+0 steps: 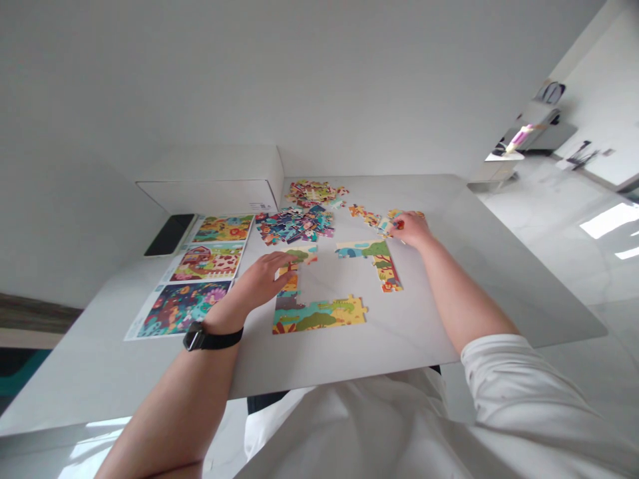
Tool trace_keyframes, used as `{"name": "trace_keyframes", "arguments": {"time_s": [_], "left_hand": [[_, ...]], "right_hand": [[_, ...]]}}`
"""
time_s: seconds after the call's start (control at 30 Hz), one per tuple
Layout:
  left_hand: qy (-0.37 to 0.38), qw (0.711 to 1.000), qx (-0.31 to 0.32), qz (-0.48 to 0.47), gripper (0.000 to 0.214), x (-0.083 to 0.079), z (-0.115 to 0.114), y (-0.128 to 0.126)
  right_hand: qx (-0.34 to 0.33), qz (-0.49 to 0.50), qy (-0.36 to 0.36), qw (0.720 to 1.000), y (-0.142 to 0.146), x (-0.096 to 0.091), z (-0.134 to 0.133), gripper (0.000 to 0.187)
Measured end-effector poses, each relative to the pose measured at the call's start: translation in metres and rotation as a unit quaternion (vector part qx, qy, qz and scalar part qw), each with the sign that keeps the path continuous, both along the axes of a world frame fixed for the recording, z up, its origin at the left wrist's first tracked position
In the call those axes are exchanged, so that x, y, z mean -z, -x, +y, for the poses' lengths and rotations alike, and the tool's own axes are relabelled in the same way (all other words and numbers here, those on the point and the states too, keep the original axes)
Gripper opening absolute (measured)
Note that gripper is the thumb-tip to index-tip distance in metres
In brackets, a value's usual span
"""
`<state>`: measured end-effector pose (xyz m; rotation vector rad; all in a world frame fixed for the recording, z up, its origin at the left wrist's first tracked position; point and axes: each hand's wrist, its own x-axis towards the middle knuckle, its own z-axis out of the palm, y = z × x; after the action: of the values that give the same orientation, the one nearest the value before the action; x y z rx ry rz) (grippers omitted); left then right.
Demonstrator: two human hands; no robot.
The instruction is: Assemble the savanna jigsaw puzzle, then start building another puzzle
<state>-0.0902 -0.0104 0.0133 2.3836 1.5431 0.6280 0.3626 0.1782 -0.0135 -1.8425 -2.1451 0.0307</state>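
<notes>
Steering from afar, I read the white desk (399, 352) from left to right. Three printed picture sheets (187, 279) lie at nine o'clock. My left hand (262, 279) sits open, its fingers (294, 256) relaxed on an upright strip of colourful cardboard jigsaw pieces (288, 286), which joins a long crosswise run of joined pieces (319, 316) at six o'clock. A loose multicoloured heap of pieces (294, 225) sits at twelve. At two o'clock, my right hand (412, 229) bunches over small loose pieces (387, 226); I cannot tell whether it grips one. Assembly looks underway, and the next move calls for matching an edge.
</notes>
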Motion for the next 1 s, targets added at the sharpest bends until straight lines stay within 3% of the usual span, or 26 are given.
{"name": "trace_keyframes", "arguments": {"time_s": [0.13, 0.33, 0.53, 0.73, 0.87, 1.0], "left_hand": [[0.001, 1.0, -0.003, -0.005, 0.044, 0.001, 0.0, 0.0], [-0.001, 1.0, -0.004, -0.007, 0.043, -0.001, 0.0, -0.001], [-0.015, 0.999, -0.005, -0.031, 0.043, -0.005, -0.001, -0.006], [0.019, 0.991, -0.024, -0.13, 0.046, -0.022, -0.002, -0.022], [0.067, 0.978, -0.033, -0.196, 0.047, -0.046, 0.007, -0.045], [0.06, 0.963, -0.074, -0.252, 0.036, -0.057, 0.02, -0.073]], "right_hand": [[0.01, 0.076, -0.013, 0.997, 0.004, -0.008, -0.004, 0.031], [-0.028, 0.236, 0.041, 0.97, 0.014, -0.024, -0.011, 0.021], [-0.091, 0.409, 0.088, 0.904, 0.022, -0.052, -0.037, 0.059], [-0.178, 0.49, 0.095, 0.848, 0.042, -0.076, -0.07, 0.071], [-0.221, 0.499, 0.116, 0.83, 0.067, -0.074, -0.087, 0.073], [-0.228, 0.518, 0.117, 0.816, 0.097, -0.052, -0.098, 0.071]]}}
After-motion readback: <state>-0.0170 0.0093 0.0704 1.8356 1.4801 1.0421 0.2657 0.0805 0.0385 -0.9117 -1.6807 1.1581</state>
